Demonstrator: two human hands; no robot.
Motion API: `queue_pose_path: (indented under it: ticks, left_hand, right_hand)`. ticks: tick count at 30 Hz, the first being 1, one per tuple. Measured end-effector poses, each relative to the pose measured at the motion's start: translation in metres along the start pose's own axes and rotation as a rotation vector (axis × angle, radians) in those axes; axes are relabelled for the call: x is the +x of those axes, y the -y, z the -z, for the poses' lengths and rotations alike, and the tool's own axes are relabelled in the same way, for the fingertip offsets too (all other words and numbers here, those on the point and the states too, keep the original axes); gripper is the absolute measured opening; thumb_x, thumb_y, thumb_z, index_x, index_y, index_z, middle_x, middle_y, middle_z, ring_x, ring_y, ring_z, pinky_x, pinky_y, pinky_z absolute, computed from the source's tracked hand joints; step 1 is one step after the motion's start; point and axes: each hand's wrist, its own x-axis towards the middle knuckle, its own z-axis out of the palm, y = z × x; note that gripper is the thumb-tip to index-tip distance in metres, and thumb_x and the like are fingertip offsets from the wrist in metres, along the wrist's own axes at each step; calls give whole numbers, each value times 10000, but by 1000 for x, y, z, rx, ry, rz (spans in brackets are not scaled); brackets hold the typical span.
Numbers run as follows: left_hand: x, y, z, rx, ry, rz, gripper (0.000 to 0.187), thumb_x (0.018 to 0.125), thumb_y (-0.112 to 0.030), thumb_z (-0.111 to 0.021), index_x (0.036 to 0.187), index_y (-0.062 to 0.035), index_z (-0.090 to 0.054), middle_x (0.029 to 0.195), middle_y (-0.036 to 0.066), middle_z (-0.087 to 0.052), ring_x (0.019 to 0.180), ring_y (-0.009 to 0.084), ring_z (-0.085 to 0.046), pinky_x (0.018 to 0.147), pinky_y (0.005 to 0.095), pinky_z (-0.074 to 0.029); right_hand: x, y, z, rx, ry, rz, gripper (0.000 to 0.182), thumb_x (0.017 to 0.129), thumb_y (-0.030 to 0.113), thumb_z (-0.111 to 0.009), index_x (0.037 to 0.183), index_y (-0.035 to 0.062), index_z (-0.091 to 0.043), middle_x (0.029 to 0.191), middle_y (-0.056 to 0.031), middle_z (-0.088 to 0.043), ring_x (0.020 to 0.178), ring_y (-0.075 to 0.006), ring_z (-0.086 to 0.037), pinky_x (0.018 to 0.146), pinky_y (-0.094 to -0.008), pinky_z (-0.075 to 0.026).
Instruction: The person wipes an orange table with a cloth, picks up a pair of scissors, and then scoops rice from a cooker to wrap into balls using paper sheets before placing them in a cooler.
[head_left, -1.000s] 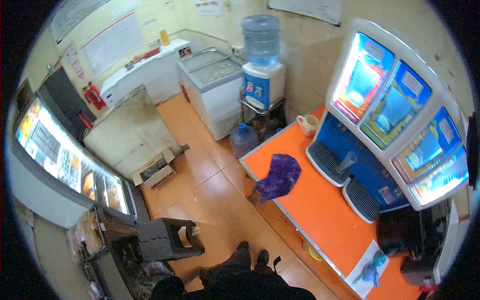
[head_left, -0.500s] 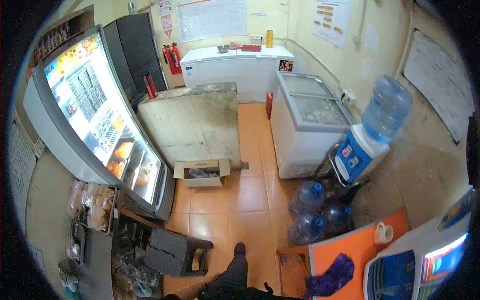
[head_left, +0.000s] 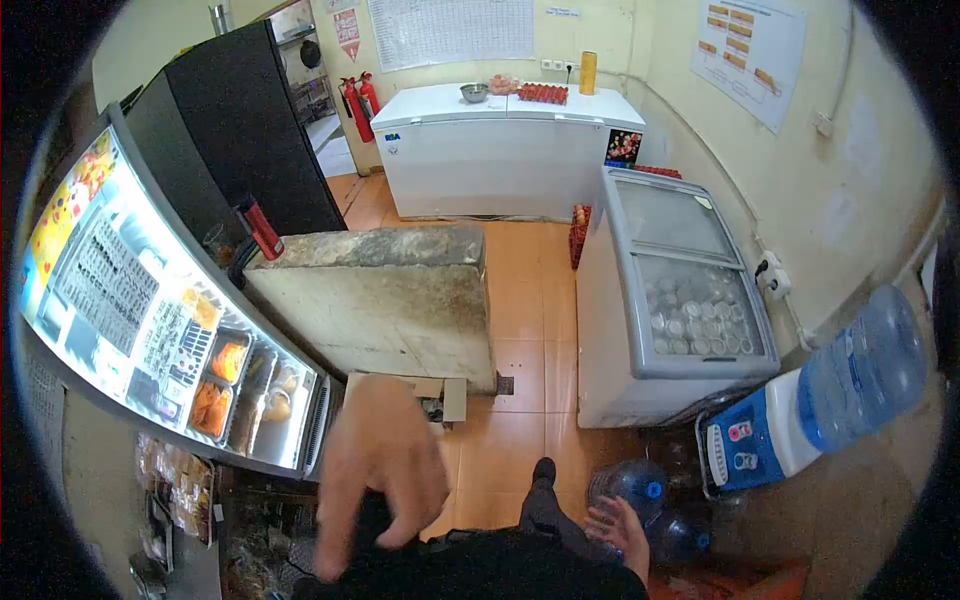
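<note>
Orange tiled floor (head_left: 520, 320), pale yellow walls (head_left: 690, 110), white chest freezers (head_left: 500, 150), lit display counter (head_left: 150, 330), concrete block (head_left: 385, 295)

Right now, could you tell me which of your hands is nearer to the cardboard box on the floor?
Left. The left hand hangs blurred right in front of the cardboard box, overlapping it; the right hand is farther right, by the water bottles.

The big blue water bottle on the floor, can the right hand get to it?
Probably yes. The right hand is open, palm up, just beside the blue water bottle standing on the floor, and nothing lies between them. The left hand is raised and blurred, away from it.
</note>
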Motion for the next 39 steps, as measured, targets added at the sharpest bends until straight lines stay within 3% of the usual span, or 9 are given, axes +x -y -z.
queue_pose_path:
  ticks: [4,7,16,25,30,32,34,36,39]
  left_hand:
    - [50,-68,49,452,250,432,312,973,-166,-373,1157,-66,-605,955,162,-590,875,327,-621,766,457,-518]
    - [64,-77,114,809,259,569,363,1003,-339,-414,796,-78,-557,710,41,-491,647,203,-525,602,366,-423]
    - [-63,-84,323,967,160,547,279,1000,-275,-412,903,-84,-591,773,90,-540,687,227,-563,653,384,-452]
    - [-258,-114,553,705,-12,298,246,997,-211,-410,1010,-90,-624,836,139,-589,727,251,-601,703,403,-480]
    - [-442,-77,679,-50,-401,-287,258,995,-175,-409,1070,-94,-643,871,166,-616,749,265,-623,731,413,-496]
    - [-558,-21,696,35,-1020,-329,273,982,-272,-462,1167,-114,-589,1008,113,-607,887,219,-587,836,397,-453]
    - [-645,44,694,125,-1960,120,376,970,-369,-515,1264,-135,-534,1145,60,-597,1024,174,-552,941,381,-410]
    - [-716,93,670,327,-1917,1134,374,983,-366,-511,1259,-116,-548,1176,57,-596,1032,176,-562,955,352,-418]
    - [-807,161,576,178,-1461,1690,384,964,-329,-543,1231,-55,-580,1127,120,-639,1018,219,-593,907,356,-469]
  right_hand:
    - [87,177,-48,-194,88,184,592,950,504,-488,1371,88,-469,1213,-161,-577,1092,-313,-587,914,-473,-504]
    - [154,315,-115,-351,175,271,529,972,482,-458,1337,104,-517,1190,-111,-605,1018,-220,-609,901,-374,-496]
    - [311,596,-353,-554,490,503,516,995,452,-430,1320,62,-524,1158,-103,-634,1013,-192,-623,900,-315,-488]
    - [414,728,-338,-451,236,338,484,995,424,-440,1290,56,-549,1140,-128,-631,1004,-220,-643,878,-310,-508]
    - [505,791,-318,-165,165,323,481,973,422,-489,1269,49,-556,1102,-124,-631,944,-217,-659,820,-291,-535]
    - [549,825,-333,-197,188,297,470,976,415,-487,1259,47,-558,1100,-120,-629,935,-216,-660,811,-295,-538]
    - [581,845,-362,-247,209,239,440,983,389,-488,1247,44,-559,1022,-102,-646,880,-211,-665,781,-293,-540]
    - [611,866,-395,-374,259,188,423,981,373,-498,1241,45,-563,973,-94,-651,863,-200,-664,777,-285,-535]
    - [661,869,-434,-661,374,23,351,972,308,-532,1205,52,-591,849,-76,-652,815,-168,-660,766,-260,-519]
